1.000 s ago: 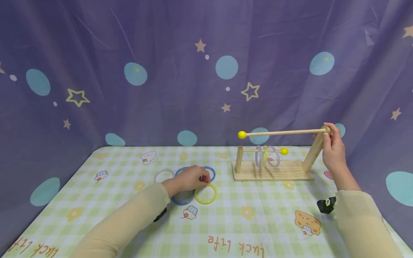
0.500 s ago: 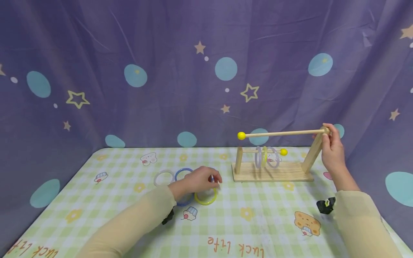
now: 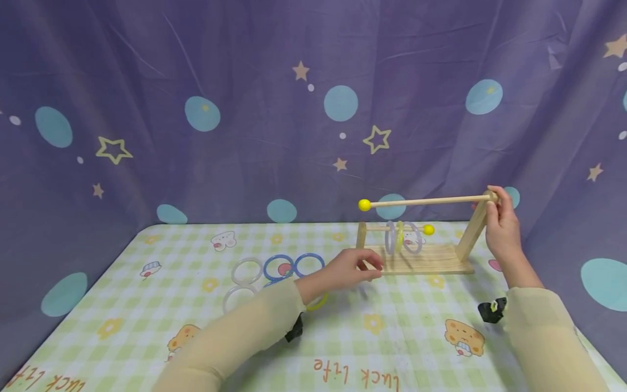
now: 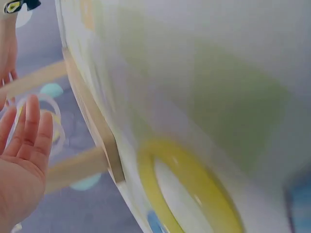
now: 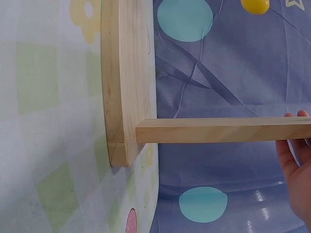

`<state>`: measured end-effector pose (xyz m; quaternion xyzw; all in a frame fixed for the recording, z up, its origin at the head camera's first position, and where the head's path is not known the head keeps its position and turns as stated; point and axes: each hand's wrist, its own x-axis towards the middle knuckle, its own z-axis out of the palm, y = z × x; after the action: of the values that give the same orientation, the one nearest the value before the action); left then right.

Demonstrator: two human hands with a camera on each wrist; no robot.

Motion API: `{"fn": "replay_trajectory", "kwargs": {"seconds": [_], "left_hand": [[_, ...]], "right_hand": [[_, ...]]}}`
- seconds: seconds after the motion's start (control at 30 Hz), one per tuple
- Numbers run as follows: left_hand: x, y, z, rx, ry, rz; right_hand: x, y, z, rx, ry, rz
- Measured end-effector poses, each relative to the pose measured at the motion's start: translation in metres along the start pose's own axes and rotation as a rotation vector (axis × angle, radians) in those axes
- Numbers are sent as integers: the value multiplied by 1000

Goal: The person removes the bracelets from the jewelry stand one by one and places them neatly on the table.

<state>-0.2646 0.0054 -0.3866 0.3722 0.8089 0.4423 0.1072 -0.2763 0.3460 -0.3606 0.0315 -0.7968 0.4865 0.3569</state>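
My right hand (image 3: 504,226) grips the top of the tall slanted post (image 3: 471,231) of a wooden ring stand (image 3: 436,264); the right wrist view shows its fingers around the post (image 5: 223,131). From that post a long upper rod (image 3: 431,202) runs left to a yellow ball end (image 3: 364,205). Two pale purple rings (image 3: 389,239) and a yellow ring (image 3: 400,238) hang on the shorter lower rod. My left hand (image 3: 343,269) holds nothing and hovers at the left front of the stand's base. Its fingers (image 4: 31,121) look extended in the left wrist view.
Left of the stand, several rings lie flat on the checkered tablecloth (image 3: 372,359): blue rings (image 3: 310,255), pale rings (image 3: 247,259) and a yellow ring (image 3: 320,303) partly behind the left forearm. A purple curtain (image 3: 245,136) closes off the back and sides.
My left hand has moved right, away from the flat rings to the stand's left end, with no ring taken. My right hand stays on the post.
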Motion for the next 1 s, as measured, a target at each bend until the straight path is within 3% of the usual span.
{"fn": "replay_trajectory", "kwargs": {"seconds": [0.2, 0.3, 0.47, 1.0], "left_hand": [[17, 10, 21, -128, 64, 35], [25, 12, 32, -188, 100, 8], [34, 15, 45, -258, 99, -59], [56, 14, 73, -269, 261, -144]], "right_hand": [[2, 4, -1, -9, 6, -6], [2, 3, 0, -15, 16, -7], [1, 2, 0, -6, 14, -19], [0, 2, 2, 19, 11, -23]]}}
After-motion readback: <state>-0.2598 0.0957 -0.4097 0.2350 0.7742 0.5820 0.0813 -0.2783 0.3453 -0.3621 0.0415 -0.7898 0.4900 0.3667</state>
